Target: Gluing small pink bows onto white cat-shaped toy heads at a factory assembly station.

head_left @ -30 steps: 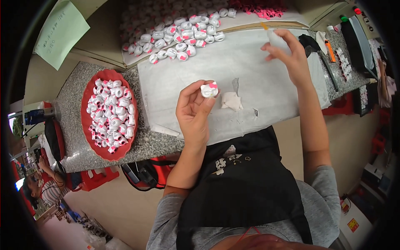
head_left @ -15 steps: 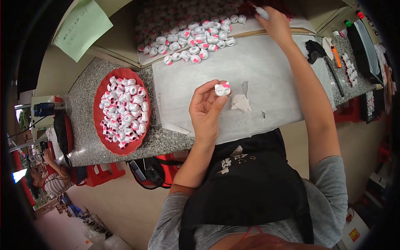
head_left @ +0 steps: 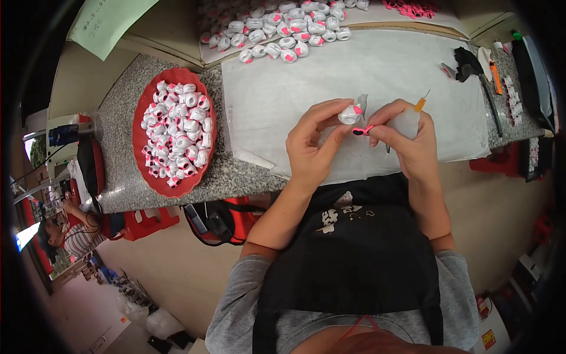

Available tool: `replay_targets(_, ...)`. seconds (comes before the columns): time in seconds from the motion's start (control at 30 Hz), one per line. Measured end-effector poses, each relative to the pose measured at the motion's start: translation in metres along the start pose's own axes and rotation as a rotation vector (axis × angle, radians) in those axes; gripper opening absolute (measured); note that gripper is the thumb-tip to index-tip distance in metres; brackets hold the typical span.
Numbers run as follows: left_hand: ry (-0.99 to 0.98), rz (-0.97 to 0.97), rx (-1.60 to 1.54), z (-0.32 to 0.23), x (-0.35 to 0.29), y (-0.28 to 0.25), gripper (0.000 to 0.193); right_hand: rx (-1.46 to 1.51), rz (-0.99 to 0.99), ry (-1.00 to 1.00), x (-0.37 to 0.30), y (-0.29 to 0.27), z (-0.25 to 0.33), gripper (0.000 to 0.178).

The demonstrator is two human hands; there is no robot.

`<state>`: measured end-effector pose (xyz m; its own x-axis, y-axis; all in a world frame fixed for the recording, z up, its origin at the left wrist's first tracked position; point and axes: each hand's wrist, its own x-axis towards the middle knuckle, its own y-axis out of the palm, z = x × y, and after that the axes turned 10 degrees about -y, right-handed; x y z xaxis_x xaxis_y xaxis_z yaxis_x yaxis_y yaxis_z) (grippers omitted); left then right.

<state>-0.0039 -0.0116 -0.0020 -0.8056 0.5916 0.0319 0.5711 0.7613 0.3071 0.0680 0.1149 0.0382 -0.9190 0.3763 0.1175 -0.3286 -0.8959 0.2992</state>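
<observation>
Between the thumb and fingers of my left hand (head_left: 312,141) is a small white cat-head piece (head_left: 350,114) with a pink bow. Facing it, the fingertips of my right hand (head_left: 410,138) pinch a tiny pair of pink sunglasses (head_left: 361,131) with dark lenses, close to the piece. That same hand also keeps hold of a glue bottle with an orange needle tip (head_left: 420,105) that points up and away; its body is mostly hidden in the palm. Both hands are above the white sheet (head_left: 265,112) on the bench.
On the left, a red scalloped bowl (head_left: 140,171) holds many white heads with pink glasses. More white heads (head_left: 288,42) lie in rows at the back, and pink glasses (head_left: 413,8) are heaped at the far right. An orange cutter (head_left: 496,78) rests on the right; another person (head_left: 76,230) sits far left.
My right hand has come back from the far shelf with pink sunglasses, the bottle still in it. My left hand has moved slightly right with the cat head; the whole view has shifted.
</observation>
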Motion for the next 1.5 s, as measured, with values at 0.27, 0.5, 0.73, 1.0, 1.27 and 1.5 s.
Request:
replay_targets(0.27,0.165,0.026,0.268,0.001,0.0,0.003,0.028,-0.016,-0.078,0.007,-0.001,-0.001,-0.009,0.008)
replay_targets(0.5,0.151,0.043,0.198,-0.002,0.0,0.005,0.03,-0.109,-0.078,-0.062,-0.004,-0.001,-0.014,0.013)
replay_targets(0.73,-0.054,0.153,-0.201,-0.006,0.0,0.001,0.026,-0.075,-0.046,-0.115,-0.002,0.004,-0.01,0.024)
replay_targets(1.0,-0.066,0.189,-0.166,-0.006,-0.003,-0.001,0.025,0.056,0.035,0.016,-0.003,0.0,-0.017,0.031)
replay_targets(1.27,-0.082,0.187,-0.12,-0.007,-0.003,0.001,0.021,0.067,0.017,0.06,-0.005,-0.003,-0.017,0.028)
replay_targets(1.5,-0.085,0.205,-0.116,-0.006,-0.003,0.001,0.02,0.03,0.03,0.037,-0.006,-0.006,-0.017,0.025)
